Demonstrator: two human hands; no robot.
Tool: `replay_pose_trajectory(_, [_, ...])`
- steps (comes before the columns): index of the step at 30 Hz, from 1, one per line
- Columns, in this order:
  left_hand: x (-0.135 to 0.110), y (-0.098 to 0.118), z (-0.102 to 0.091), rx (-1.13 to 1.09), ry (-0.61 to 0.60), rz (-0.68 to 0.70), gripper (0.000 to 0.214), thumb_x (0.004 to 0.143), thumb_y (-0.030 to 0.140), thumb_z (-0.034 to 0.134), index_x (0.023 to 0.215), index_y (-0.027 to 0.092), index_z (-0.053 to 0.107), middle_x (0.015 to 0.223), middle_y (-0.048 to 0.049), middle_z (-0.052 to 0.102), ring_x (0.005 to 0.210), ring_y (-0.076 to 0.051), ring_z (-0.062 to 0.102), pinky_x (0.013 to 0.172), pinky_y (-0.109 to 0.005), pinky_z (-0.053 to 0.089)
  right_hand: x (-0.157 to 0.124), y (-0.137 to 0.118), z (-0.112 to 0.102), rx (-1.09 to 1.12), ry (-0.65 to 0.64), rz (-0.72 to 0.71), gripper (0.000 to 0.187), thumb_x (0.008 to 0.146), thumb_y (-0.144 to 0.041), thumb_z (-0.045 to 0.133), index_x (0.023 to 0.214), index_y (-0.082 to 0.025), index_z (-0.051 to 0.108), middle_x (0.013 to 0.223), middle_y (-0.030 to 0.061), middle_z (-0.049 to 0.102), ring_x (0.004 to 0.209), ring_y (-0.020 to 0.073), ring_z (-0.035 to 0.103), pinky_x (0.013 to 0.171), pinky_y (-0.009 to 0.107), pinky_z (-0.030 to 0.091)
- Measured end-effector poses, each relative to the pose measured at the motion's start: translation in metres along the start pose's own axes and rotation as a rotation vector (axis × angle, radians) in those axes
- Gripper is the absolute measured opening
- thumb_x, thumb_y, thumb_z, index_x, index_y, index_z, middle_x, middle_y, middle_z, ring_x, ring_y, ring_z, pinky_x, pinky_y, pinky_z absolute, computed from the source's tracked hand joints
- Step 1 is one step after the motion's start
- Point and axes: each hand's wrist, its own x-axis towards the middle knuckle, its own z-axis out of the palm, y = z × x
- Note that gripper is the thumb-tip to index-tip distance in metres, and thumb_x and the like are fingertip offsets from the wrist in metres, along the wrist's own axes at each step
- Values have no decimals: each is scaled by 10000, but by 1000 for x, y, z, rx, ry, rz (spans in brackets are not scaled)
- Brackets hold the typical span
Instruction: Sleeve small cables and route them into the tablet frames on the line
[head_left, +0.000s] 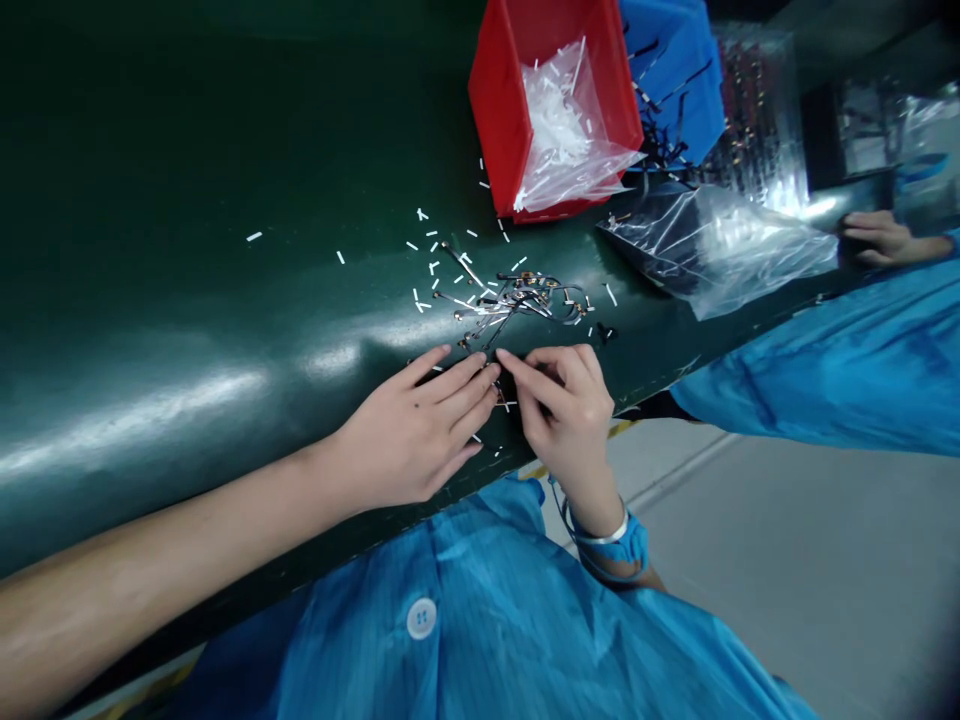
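My left hand [412, 430] lies palm down on the green work surface [187, 300], its fingers stretched out and slightly spread. Facing it, my right hand [566, 415] has its fingers curled, with the index finger and thumb drawn together close to the left fingertips. Dark thin cable ends show around the fingertips, but what the right fingers hold is hidden. Just beyond both hands sits a tangled heap of short thin cables [521, 298] with small metal ends. Small white tube pieces [433, 268] are scattered around the heap.
A red bin [501, 120] holds a clear bag of white pieces [559, 125]. Beside it stands a blue bin [679, 60] with dark cables. A clear plastic bag [739, 240] lies at the right, near another person's hand [885, 238] and blue sleeve [840, 365].
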Motion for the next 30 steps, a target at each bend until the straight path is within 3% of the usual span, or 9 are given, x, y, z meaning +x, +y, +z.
replay_pose_trajectory(4, [0,0,-1,12,-20,-5,422,983,307,389,1248,47,591,1349,-143,571,1290,-286,498,1093,-454,351,-1,5,-7,60,104,80,337,881,-117,522,1093,-310,699,817,17,606,773,159,543,683,328,466])
replay_pose_trajectory(13, [1,-1,-1,27,-4,19,421,989,288,359,1239,56,606,1341,-164,571,1276,-291,512,1071,-476,382,-1,1,-1,-7,7,-33,336,881,-103,503,1075,-279,714,842,43,630,787,163,518,641,298,470])
replay_pose_trajectory(16, [2,0,-2,42,15,27,415,985,281,363,1228,57,613,1349,-160,566,1263,-300,524,1041,-471,415,-5,13,-8,-13,135,63,274,874,-119,539,1027,-257,719,831,35,641,787,160,552,678,317,488])
replay_pose_trajectory(20, [3,1,-5,26,48,39,399,980,259,374,1201,40,625,1373,-165,542,1247,-314,538,1001,-473,451,-11,45,-19,-118,353,324,108,826,-175,624,836,-226,719,752,13,638,730,157,564,634,306,464])
replay_pose_trajectory(24, [2,1,-7,33,101,66,336,964,211,420,1137,41,653,1315,-168,593,1201,-305,576,977,-456,474,-10,64,-19,-122,363,464,55,774,-188,665,739,-207,703,695,-2,626,668,147,528,607,291,435])
replay_pose_trajectory(30, [2,1,-8,34,164,82,256,934,147,477,1086,58,663,1229,-162,652,1157,-274,607,965,-414,487,-8,63,-14,-136,323,469,81,765,-167,656,698,-194,692,669,-2,616,642,138,494,597,279,414])
